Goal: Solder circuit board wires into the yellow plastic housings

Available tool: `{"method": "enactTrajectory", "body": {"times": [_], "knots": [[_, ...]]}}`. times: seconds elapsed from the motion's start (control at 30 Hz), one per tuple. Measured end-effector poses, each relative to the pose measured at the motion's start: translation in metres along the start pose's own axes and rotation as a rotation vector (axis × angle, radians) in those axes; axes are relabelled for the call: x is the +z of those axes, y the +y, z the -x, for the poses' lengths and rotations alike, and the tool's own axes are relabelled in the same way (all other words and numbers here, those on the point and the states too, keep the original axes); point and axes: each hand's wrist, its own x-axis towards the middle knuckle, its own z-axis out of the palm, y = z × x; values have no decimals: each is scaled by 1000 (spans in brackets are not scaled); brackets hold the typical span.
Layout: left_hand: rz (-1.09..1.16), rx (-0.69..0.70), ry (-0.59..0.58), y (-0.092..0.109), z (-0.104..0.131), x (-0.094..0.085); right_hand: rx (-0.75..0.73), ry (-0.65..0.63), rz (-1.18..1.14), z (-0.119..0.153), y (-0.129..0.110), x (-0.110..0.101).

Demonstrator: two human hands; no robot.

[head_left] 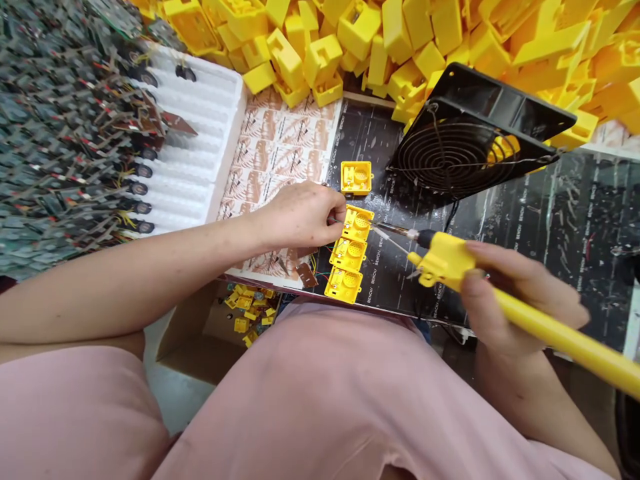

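Observation:
My right hand (520, 300) grips a yellow soldering gun (450, 260) with a metal tip and a thin solder feed tube. Its tip reaches the right side of a small yellow plastic housing (358, 223). From the left, my left hand (307, 213) pinches what looks like a thin wire at this same housing; the fingers partly hide it. Two more housings, a middle one (349, 253) and a near one (343, 285), continue the row toward me, with thin wires running into them. Another housing (356, 178) lies just beyond. A brown circuit board (307, 275) sits beside the near housing.
A black fan (465, 140) with a wire guard stands at the back right. Yellow housings (360, 30) are heaped along the back. At left, many circuit boards (60, 147) crowd a white foam tray (200, 127). Below the table edge, a cardboard box (195, 340) holds yellow parts.

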Motion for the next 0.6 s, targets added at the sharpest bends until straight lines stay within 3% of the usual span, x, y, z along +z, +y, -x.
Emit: {"method": "enactTrajectory", "body": {"times": [0.07, 0.37, 0.6], "knots": [[2, -15, -36, 2, -3, -3, -82, -101, 7, 0, -1, 0], [-33, -64, -137, 8, -12, -8, -323, -222, -28, -16, -5, 7], [-66, -76, -147, 10, -13, -7, -335, -350, -16, -24, -13, -4]]}}
